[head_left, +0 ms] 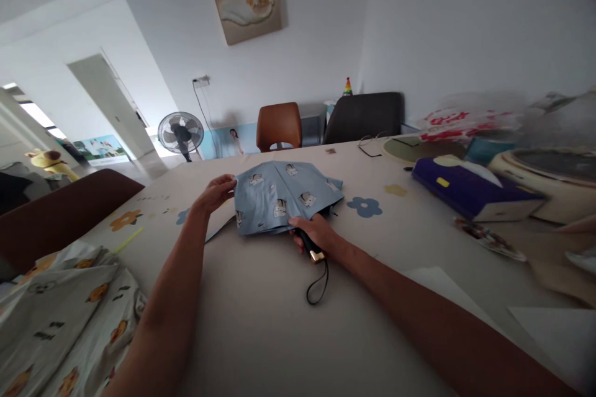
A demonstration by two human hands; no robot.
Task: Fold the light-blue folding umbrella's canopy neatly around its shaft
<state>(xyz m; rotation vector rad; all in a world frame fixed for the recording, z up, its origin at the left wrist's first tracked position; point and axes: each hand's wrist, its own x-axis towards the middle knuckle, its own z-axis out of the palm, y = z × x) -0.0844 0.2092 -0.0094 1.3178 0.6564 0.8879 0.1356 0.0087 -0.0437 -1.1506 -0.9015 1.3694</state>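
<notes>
The wide, pale, smooth-surfaced table [261, 335] is the supporting surface. At its near left lies a crumpled cream cloth printed with orange bear-like figures [65, 322], well apart from the work. The light-blue fabric umbrella with printed animal figures [272, 198] is located at the middle of the table, between the two hands, its canopy partly spread and its panels slack; whether the fabric bears on the surface or hangs just above it cannot be told. To its right, well apart, sits the purple rectangular box with white ends [470, 189]. The right hand [321, 234] is clamped around the straight black handle [305, 240] just below the near hem. The left hand [216, 191] pinches the canopy's left edge between thumb and fingers. The thin black wrist strap [318, 288] hangs as a loose loop from the gold-coloured handle end [317, 257]. Caution: the left hand holds only a narrow margin of fabric, so a sharp pull could free the edge and leave the panel creased or doubled under. Because the right hand sits close to the hem, fabric or fingers could be trapped if the canopy shifts down the shaft. A twisting handle could wind the slack panels unevenly. The unsecured strap could snag on the fingers.
</notes>
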